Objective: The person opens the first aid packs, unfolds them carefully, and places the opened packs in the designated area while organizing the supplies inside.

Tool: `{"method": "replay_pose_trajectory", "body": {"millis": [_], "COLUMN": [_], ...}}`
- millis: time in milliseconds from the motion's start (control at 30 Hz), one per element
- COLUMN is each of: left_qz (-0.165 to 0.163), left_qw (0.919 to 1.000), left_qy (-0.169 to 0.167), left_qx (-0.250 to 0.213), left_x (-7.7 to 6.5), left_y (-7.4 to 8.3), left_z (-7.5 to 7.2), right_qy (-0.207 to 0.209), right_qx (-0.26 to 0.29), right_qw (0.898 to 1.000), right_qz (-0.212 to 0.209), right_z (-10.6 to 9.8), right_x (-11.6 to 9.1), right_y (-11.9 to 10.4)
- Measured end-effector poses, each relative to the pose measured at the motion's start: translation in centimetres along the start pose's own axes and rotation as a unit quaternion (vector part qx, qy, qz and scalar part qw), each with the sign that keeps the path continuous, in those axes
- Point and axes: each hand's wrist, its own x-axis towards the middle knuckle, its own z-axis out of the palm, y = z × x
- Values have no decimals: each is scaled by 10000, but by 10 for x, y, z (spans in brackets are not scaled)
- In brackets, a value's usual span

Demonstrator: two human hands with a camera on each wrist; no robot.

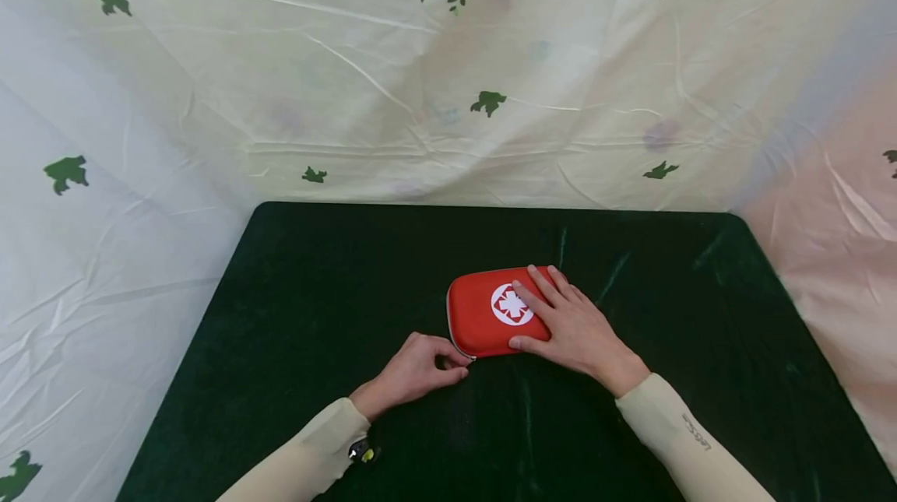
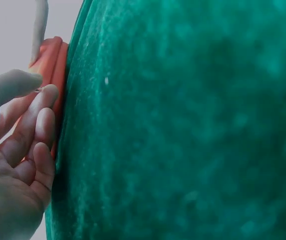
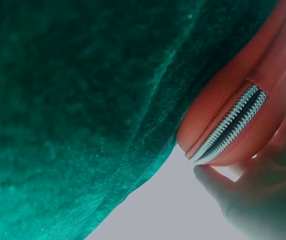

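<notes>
A red zip case (image 1: 483,331) with a white cross emblem, like a first-aid case, lies on the dark green cloth. At its near left corner my left hand (image 1: 423,368) pinches the zipper pull (image 1: 473,359) between thumb and fingers. In the left wrist view that thumb and forefinger meet beside the red case (image 2: 58,70). My right hand (image 1: 578,331) rests on the right part of the lid, fingers spread and thumb at the near edge. The right wrist view shows zipper teeth (image 3: 232,122) parted along one stretch of the case's side, with a dark gap between the rows.
The green velvet cloth (image 1: 336,276) covers the table, with a few creases on its right side. A pale curtain (image 1: 392,97) with green leaf prints hangs behind the table and along both sides. A small dark device (image 1: 362,451) sits at the left wrist.
</notes>
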Motion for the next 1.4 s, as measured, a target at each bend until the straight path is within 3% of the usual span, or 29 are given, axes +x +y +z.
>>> {"method": "replay_pose_trajectory", "body": {"millis": [467, 600, 800, 1033, 1133, 1233, 1400], "left_qz": [105, -217, -543, -380, -319, -297, -419], "left_qw": [9997, 9991, 9956, 9890, 9862, 9859, 9894], "left_qy": [-40, 76, 579, 1405, 1611, 1641, 1390], "left_qx": [200, 343, 491, 253, 207, 120, 35], "left_x": [-3, -7, -10, 4, 12, 21, 35], "left_y": [-3, -2, -3, -10, -11, -10, -10], "left_z": [1, -6, -21, -35, -37, -38, -38], "right_qy": [-49, -57, -120, -26, -31, -47, -14], "right_qx": [39, 97, 211, 445, 424, 412, 403], "right_qw": [10000, 9999, 9997, 9990, 9991, 9991, 9992], "right_qz": [13, 15, 21, 20, 22, 21, -7], "right_z": [-2, -2, -4, -2, -1, -2, -3], "right_x": [-3, -2, -2, -1, -1, -1, -2], "right_y": [0, 0, -1, -3, -3, -4, -3]}}
